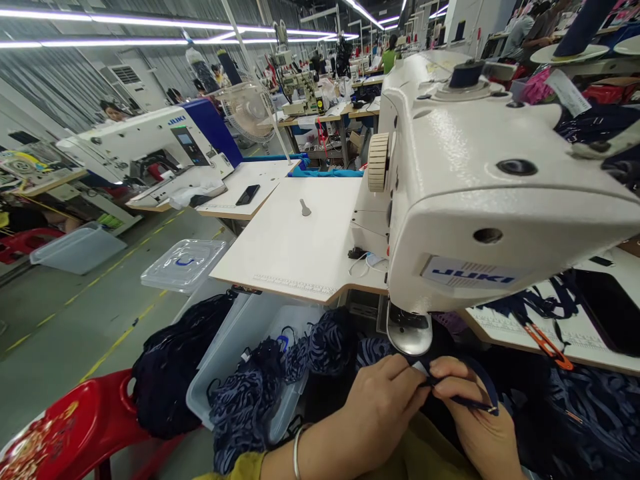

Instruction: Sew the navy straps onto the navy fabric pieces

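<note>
My left hand [380, 400] and my right hand [475, 417] meet in my lap, below the head of a white Juki sewing machine [480, 193]. Both pinch a narrow dark navy strap [475, 402] with a small white label at its end. The strap loops over my right fingers. A silver bangle sits on my left wrist. Just above my hands hangs the machine's rounded metal end [409, 331]. Dark patterned navy fabric [590, 420] lies around and under my hands.
A clear plastic bin [225, 360] of navy patterned pieces stands left of my lap, beside a red plastic stool [75, 427]. Orange thread snips [550, 347] lie on the white table [295, 240] at right. Other sewing stations, a phone [247, 195] and people fill the background.
</note>
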Available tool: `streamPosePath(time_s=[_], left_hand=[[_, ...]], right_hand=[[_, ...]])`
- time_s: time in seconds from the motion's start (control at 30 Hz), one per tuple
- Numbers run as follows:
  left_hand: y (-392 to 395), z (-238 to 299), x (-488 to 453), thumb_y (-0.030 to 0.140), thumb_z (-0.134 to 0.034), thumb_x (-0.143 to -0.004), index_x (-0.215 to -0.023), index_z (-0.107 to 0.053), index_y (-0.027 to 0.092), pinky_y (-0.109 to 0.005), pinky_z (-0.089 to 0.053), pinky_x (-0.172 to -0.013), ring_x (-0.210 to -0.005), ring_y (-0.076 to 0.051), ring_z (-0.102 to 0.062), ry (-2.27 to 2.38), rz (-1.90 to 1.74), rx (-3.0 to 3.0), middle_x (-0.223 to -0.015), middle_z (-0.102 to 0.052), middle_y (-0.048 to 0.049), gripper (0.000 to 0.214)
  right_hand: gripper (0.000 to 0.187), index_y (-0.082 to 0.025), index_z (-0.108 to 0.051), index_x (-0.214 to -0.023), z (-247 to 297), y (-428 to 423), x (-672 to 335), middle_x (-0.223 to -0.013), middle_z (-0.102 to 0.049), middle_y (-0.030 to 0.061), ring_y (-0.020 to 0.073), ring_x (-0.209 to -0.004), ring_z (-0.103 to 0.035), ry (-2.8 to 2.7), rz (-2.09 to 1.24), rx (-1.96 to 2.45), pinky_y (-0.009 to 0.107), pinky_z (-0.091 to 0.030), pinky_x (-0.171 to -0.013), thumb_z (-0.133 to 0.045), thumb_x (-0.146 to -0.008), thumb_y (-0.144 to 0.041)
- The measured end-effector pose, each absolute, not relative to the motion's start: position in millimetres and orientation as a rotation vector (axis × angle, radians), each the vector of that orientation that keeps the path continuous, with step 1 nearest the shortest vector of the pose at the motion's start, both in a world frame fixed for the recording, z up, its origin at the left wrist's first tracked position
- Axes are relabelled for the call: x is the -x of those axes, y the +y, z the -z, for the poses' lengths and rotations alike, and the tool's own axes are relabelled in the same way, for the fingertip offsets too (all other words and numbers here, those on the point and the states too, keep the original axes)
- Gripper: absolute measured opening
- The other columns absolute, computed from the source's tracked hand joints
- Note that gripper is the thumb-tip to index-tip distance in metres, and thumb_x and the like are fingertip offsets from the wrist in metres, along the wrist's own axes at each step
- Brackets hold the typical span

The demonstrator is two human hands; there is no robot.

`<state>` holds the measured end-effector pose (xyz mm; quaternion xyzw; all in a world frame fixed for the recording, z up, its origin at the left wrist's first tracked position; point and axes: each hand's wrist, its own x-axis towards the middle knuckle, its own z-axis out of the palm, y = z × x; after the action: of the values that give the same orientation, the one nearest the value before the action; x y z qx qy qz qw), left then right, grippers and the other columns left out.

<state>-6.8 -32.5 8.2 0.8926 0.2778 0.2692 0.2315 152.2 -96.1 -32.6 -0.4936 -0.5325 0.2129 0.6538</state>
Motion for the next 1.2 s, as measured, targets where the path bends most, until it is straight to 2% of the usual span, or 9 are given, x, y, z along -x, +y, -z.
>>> streamPosePath(time_s=[0.2, 0.4, 0.5, 0.57, 0.7, 0.83, 0.93, 1.07, 1.2], left_hand=[[-32, -8, 5, 0.022, -0.06, -0.092, -0.088, -0.065, 0.017, -0.02, -0.049, -0.059, -0.067, -0.014, -0.062, 0.847, -0.683, -2.293, -0.08, -0.063, -0.0026, 0.009], [-18, -34, 8, 0.022, -0.068, -0.088, -0.092, -0.068, 0.02, -0.018, -0.049, -0.065, -0.073, -0.012, -0.062, 0.82, -0.56, -2.2, -0.086, -0.062, -0.0006, 0.005], [-3, -46, 6, 0.022, -0.064, -0.091, -0.099, -0.064, 0.02, -0.022, -0.051, -0.074, -0.083, -0.014, -0.062, 0.844, -0.517, -2.292, -0.094, -0.062, -0.0012, 0.009], [7, -47, 4, 0.023, -0.058, -0.095, -0.101, -0.062, 0.019, -0.024, -0.052, -0.074, -0.084, -0.015, -0.061, 0.896, -0.511, -2.408, -0.095, -0.06, -0.0024, 0.008], [19, -33, 2, 0.024, -0.047, -0.1, -0.103, -0.06, 0.017, -0.033, -0.051, -0.081, -0.093, -0.02, -0.061, 0.882, -0.762, -2.712, -0.1, -0.064, -0.0072, 0.015], [16, -17, 7, 0.015, -0.04, -0.102, -0.119, -0.057, 0.012, -0.032, -0.045, -0.093, -0.103, -0.017, -0.061, 0.503, -1.047, -2.909, -0.112, -0.068, -0.0088, 0.025], [7, -6, 11, 0.025, -0.049, -0.101, -0.124, -0.057, 0.013, -0.03, -0.039, -0.101, -0.113, -0.017, -0.058, 0.475, -1.049, -2.99, -0.116, -0.069, -0.0056, 0.027], [2, 6, 14, 0.022, -0.056, -0.098, -0.129, -0.055, 0.024, -0.03, -0.032, -0.105, -0.122, -0.014, -0.054, 0.653, -0.987, -3.025, -0.121, -0.068, 0.0011, 0.031], [1, 8, 12, 0.017, -0.053, -0.098, -0.131, -0.055, 0.025, -0.032, -0.031, -0.102, -0.124, -0.016, -0.05, 0.68, -0.907, -3.019, -0.129, -0.063, 0.0032, 0.033]], right_hand=[[0.016, -0.028, -0.066, -0.085, 26, -93, -150, -0.08, -0.067, -0.0021, 0.0135, -0.073, -0.067, -1.22, -0.555, 1.127, 0.019, -0.056, -0.066, -0.063, -0.087, -0.013], [0.008, -0.028, -0.068, -0.084, 13, -86, -160, -0.084, -0.07, -0.0005, 0.0169, -0.076, -0.068, -1.196, -0.718, 1.439, 0.02, -0.056, -0.065, -0.063, -0.089, -0.033], [0.015, -0.028, -0.068, -0.09, 9, -73, -165, -0.09, -0.072, 0.0009, 0.0199, -0.081, -0.069, -1.228, -0.766, 1.575, 0.023, -0.056, -0.067, -0.06, -0.089, -0.04], [0.016, -0.028, -0.068, -0.094, 8, -63, -166, -0.093, -0.072, 0.0013, 0.0215, -0.086, -0.068, -1.283, -0.674, 1.594, 0.028, -0.055, -0.077, -0.058, -0.09, -0.039], [0.018, -0.027, -0.065, -0.101, 6, -48, -163, -0.103, -0.07, 0.0039, 0.0232, -0.098, -0.065, -1.407, -0.486, 1.552, 0.034, -0.05, -0.09, -0.053, -0.092, -0.036], [0.019, -0.024, -0.059, -0.091, 3, -40, -163, -0.078, -0.06, 0.0023, 0.0204, -0.069, -0.06, -1.284, -0.537, 1.654, 0.033, -0.052, -0.068, -0.055, -0.088, -0.043], [0.027, -0.025, -0.054, -0.098, 5, -37, -167, -0.068, -0.053, -0.0034, 0.0166, -0.057, -0.053, -1.111, -0.794, 1.648, 0.029, -0.051, -0.059, -0.061, -0.084, -0.046], [0.037, -0.025, -0.052, -0.112, 9, -33, -173, -0.092, -0.064, 0.0028, 0.0202, -0.087, -0.063, -0.989, -1.022, 1.494, 0.032, -0.052, -0.084, -0.062, -0.085, -0.049], [0.04, -0.023, -0.056, -0.119, 8, -26, -178, -0.11, -0.067, 0.0077, 0.0258, -0.123, -0.051, -1.046, -0.86, 1.548, 0.043, -0.035, -0.109, -0.055, -0.088, -0.049]])
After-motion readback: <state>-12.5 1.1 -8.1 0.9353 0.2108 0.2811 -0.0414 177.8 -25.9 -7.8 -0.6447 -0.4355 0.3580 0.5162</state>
